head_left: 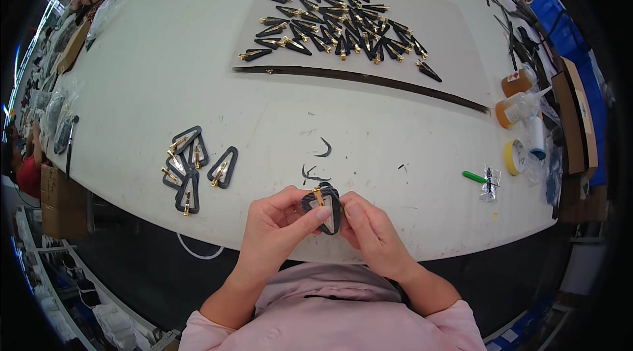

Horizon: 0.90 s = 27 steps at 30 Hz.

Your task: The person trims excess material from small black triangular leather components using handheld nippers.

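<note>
Close to the near table edge, I hold a triangular hair clip (324, 208) with a dark fabric rim, a pale middle and a gold metal prong. My left hand (280, 220) grips it between thumb and fingers, the thumb lying over its pale face. On its right side, my right hand (369, 222) is closed, thumb and fingers pinching at the clip's dark edge; the fingertips are partly hidden. Beyond my hands lie dark curved scraps (323, 148). To the left, several similar triangular clips (223, 167) lie on the table, some overlapping.
Many dark clips with gold ends lie spread over a grey sheet (435, 28) at the back, with a dark strip (356, 78) along its near edge. At right are a green-handled tool (473, 177), yellow tape (514, 157) and bottles of amber liquid (511, 112). People sit at far left.
</note>
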### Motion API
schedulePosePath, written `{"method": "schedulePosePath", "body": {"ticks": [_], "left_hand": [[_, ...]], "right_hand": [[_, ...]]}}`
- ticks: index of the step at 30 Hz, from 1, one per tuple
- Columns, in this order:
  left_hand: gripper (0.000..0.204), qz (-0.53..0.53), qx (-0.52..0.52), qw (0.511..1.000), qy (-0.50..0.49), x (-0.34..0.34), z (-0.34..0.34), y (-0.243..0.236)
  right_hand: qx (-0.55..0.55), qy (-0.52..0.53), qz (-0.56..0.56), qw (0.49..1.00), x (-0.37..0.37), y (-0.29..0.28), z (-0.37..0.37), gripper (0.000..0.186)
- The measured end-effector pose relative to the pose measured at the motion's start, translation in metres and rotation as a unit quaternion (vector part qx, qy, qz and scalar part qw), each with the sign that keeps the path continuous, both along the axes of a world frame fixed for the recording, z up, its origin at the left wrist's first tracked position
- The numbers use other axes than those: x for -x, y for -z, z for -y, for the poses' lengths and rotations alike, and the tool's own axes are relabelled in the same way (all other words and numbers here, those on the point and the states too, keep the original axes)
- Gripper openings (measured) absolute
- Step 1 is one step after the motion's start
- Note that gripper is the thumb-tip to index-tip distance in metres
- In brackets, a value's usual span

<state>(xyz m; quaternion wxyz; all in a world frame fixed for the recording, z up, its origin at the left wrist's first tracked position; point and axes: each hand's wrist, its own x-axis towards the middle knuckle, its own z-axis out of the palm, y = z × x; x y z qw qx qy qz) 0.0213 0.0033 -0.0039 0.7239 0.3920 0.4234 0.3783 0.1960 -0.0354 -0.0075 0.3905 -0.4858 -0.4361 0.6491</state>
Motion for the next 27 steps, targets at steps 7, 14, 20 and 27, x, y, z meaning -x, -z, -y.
{"method": "schedulePosePath", "body": {"ticks": [7,14,20,27], "left_hand": [[0.016,0.009,0.002,1.000,-0.019,-0.0047,0.0019,0.0016],[0.014,0.014,0.014,0.999,-0.042,-0.0079,0.0039,0.0008],[0.015,0.012,0.021,0.999,-0.047,-0.0070,0.0049,0.0020],[0.015,0.012,0.031,0.999,-0.033,-0.0017,0.0020,-0.0016]], "right_hand": [[-0.018,0.027,0.038,0.999,0.0009,0.0052,0.0015,0.030],[-0.017,0.050,0.025,0.998,0.0036,0.0058,0.0036,0.027],[-0.014,0.052,0.030,0.998,0.0038,0.0068,0.0032,0.027],[-0.017,0.048,0.049,0.998,0.0042,0.0058,0.0037,0.028]]}}
